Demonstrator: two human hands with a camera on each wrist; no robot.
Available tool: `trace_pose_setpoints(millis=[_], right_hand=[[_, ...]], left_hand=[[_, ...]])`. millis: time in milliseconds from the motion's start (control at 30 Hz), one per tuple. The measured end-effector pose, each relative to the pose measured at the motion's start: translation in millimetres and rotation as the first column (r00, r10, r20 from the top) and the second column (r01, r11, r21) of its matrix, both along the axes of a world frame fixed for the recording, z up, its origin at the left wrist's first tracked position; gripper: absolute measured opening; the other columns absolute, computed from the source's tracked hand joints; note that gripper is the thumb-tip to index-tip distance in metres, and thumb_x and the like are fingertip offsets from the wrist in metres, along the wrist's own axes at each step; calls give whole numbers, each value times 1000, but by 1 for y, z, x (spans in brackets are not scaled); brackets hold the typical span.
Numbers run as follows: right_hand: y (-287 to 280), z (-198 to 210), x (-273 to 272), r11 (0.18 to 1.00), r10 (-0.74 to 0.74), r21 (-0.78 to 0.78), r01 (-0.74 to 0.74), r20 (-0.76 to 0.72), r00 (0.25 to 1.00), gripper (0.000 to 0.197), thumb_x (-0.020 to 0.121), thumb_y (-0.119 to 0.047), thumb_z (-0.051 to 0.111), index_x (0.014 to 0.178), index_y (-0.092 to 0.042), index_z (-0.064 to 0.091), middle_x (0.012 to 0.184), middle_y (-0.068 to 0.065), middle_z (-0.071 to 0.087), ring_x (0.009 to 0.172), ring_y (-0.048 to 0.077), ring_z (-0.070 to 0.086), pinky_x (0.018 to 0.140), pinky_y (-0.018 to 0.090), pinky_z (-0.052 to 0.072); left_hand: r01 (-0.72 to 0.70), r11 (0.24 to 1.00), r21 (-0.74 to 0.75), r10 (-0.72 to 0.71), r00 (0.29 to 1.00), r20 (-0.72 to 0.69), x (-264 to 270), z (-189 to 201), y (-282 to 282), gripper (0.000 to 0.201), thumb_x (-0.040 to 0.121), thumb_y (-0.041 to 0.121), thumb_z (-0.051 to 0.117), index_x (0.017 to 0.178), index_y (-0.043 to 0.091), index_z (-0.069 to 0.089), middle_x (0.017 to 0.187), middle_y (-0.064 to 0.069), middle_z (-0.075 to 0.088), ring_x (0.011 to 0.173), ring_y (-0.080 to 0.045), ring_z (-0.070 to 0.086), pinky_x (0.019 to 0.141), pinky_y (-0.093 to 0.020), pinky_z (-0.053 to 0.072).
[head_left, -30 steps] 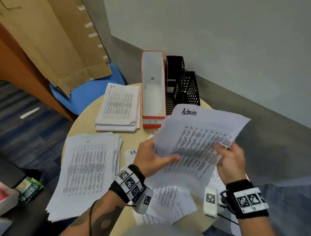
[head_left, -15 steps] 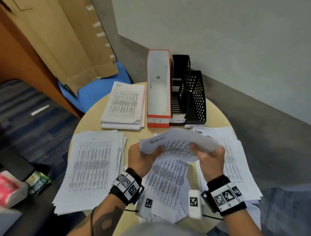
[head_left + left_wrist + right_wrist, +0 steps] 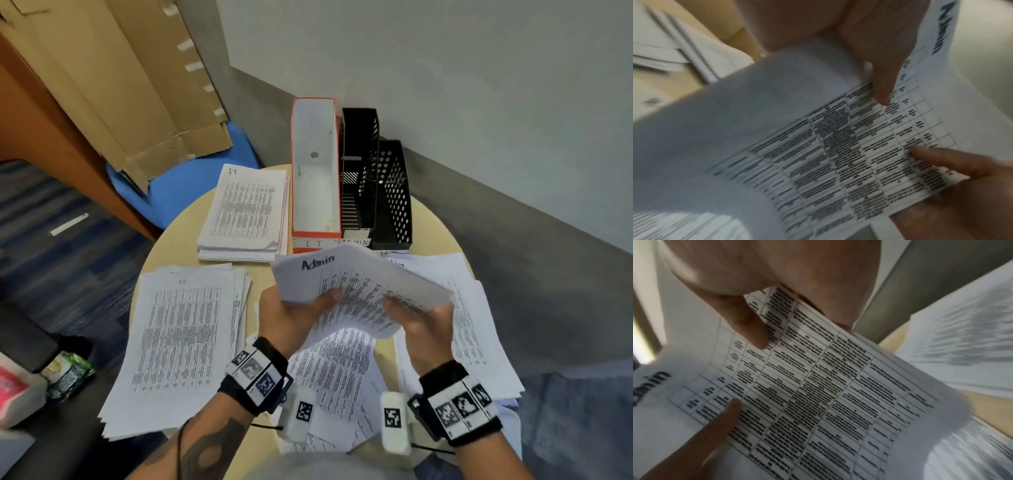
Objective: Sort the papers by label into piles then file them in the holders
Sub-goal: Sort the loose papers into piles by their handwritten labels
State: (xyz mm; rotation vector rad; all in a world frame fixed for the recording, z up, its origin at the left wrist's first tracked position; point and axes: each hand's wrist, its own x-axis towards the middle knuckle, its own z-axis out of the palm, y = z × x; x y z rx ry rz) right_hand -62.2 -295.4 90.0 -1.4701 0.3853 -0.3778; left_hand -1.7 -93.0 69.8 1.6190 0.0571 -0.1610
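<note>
A round table seen from above, with sorted papers and three file holders on it.

At the near left lies a thick pile of printed sheets headed "HR". Beyond it, at the far left, a neater pile headed "IT" sits just beside the holders.

In the middle, both hands hold a sheet marked "Admin" in the air above the table, bowed upward between them. The left hand pinches its left edge, thumb on top and fingers curled beneath. The right hand pinches the right edge the same way. Under the hands, a few loose sheets lie crooked near the table's front edge and look unsorted.

At the far middle stand the holders, side by side: a red and white one tagged "IT", a black one tagged "ADMIN", and a black perforated one whose tag is hidden. All three look empty.

At the right, a spread pile lies partly behind the right hand; its heading is too small to read.

Sorting seems mostly done. A few sheets remain to place, and filing has not begun.
</note>
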Motion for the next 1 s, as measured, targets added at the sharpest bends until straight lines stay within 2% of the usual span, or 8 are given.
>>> trace_pose_setpoints(millis=[233,333,400,500,633,800,900,1000], right_hand=[[6,-35,-8,997,43,-51,-52,-160,986,23,78,-3,79,99,-6,71,92,10,77,91,29,73,89,56,57],[13,-33,-6,999,24,44,-15,-210,977,17,82,12,71,88,-1,62,75,1,71,73,22,67,74,36,58],[12,-33,-3,994,-23,100,48,-241,970,25,83,7,73,94,-10,59,82,-3,70,76,15,64,67,25,53],[8,-41,3,997,-44,53,64,-313,949,40,80,-16,82,114,-14,63,109,8,72,104,28,68,91,41,56],[-2,-28,13,996,29,-71,-51,-280,960,21,86,-10,80,104,-17,72,96,-5,79,96,11,73,80,27,56],[-39,-31,26,958,20,-257,-130,-391,920,20,84,-6,81,100,-17,74,90,-8,73,83,6,69,72,23,55],[-85,-35,28,954,-95,-297,-39,-422,901,26,84,-2,79,110,-6,73,96,4,74,85,19,70,79,30,53],[-141,-39,27,934,-171,-355,-36,-535,827,22,86,1,76,102,-13,73,103,9,74,91,26,71,83,39,56]], left_hand=[[-15,1000,5,15,988,-155,-14,-32,6,51,55,35,99,99,21,77,96,1,80,91,-18,77,80,-48,65],[-64,997,36,70,983,-170,-12,-39,3,44,60,38,98,95,23,76,94,1,80,88,-18,76,76,-48,65],[-67,997,44,73,985,-158,-8,-37,3,42,62,38,96,96,23,75,93,1,79,88,-19,76,74,-45,65],[-64,998,28,68,983,-171,-4,-34,1,34,69,27,94,96,20,75,95,-1,78,90,-21,75,72,-37,65],[-24,998,-59,21,998,-56,-1,-15,-1,25,77,11,88,97,20,76,94,5,80,86,-12,76,69,-22,60],[84,991,107,-72,990,-119,13,-36,3,23,79,28,88,96,22,74,98,2,79,90,-15,76,80,-33,63],[231,839,493,-109,958,-264,12,-80,23,59,72,56,87,118,24,65,121,8,67,111,-15,66,98,-36,56],[407,491,770,-114,906,-406,-5,-117,44,103,67,67,84,148,20,41,150,-2,41,138,-27,42,114,-44,43]])
